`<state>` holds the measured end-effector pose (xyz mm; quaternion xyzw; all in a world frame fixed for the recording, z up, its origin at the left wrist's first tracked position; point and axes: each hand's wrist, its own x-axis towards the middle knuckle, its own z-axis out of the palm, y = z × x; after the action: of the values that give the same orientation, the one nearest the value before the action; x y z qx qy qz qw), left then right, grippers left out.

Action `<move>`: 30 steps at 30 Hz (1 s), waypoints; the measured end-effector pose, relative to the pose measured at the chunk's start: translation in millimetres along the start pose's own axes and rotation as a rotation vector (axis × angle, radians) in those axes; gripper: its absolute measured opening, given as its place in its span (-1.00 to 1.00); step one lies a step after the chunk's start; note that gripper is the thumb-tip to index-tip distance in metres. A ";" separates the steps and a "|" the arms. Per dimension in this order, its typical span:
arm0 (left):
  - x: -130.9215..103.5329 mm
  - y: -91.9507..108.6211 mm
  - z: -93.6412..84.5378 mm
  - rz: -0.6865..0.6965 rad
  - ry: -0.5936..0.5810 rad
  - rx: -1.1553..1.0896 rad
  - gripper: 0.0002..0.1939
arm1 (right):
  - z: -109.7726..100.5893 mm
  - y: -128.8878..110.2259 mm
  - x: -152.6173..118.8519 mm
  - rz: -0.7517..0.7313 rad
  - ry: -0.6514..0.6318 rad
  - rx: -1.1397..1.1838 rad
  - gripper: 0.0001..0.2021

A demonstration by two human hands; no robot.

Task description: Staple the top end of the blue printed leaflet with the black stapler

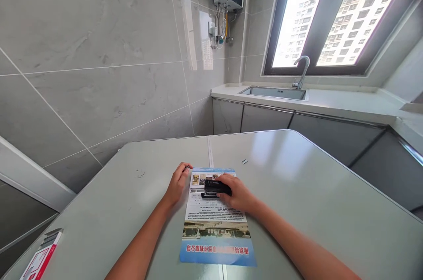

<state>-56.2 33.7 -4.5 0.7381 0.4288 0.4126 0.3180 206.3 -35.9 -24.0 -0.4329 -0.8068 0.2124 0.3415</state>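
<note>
A printed leaflet (216,253) lies flat on the table, with blue bands, small pictures and text that appears upside down from my side. My left hand (177,185) is at its upper left edge, fingers curled in and closed on the edge near the corner. In my right hand (233,194) is a black stapler (211,187), gripped from its right end. The stapler lies sideways over the upper part of the leaflet, its front end pointing left. Whether its jaws touch the paper I cannot tell.
Short staple strips (244,161) lie beyond the leaflet, to the right. A red and white box (39,260) sits at the table's left edge. The pale table (158,152) has a seam down its middle. Behind it stand a counter with a sink (274,91) and a tap (302,70).
</note>
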 end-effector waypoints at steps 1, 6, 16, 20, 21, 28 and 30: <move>-0.4 3.2 0.0 0.013 -0.008 -0.010 -0.72 | -1.5 2.2 0.5 0.013 0.039 -0.003 -0.59; -0.6 7.3 2.2 0.116 -0.136 0.047 -0.73 | -8.7 11.2 0.8 0.116 0.117 -0.037 -0.68; -2.4 -8.1 5.6 0.238 -0.364 0.299 -0.78 | -8.6 11.3 -0.5 0.082 0.073 -0.029 -0.61; -3.2 -7.4 6.5 0.252 -0.427 0.307 -0.78 | -7.1 9.4 -1.4 0.066 0.060 -0.035 -0.60; -3.3 -7.7 6.6 0.253 -0.441 0.309 -0.78 | -7.0 9.0 -1.4 0.061 0.058 -0.034 -0.60; -3.0 -12.1 9.1 0.242 -0.451 0.356 -0.78 | -8.0 6.9 -0.3 0.059 0.057 -0.021 -0.60; -3.1 -11.9 9.5 0.232 -0.445 0.352 -0.78 | -8.3 6.1 -0.2 0.057 0.060 -0.022 -0.59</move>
<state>-53.2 34.9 -19.7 0.8982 0.3262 0.1936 0.2221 215.9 -32.4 -22.4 -0.4656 -0.7858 0.2003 0.3545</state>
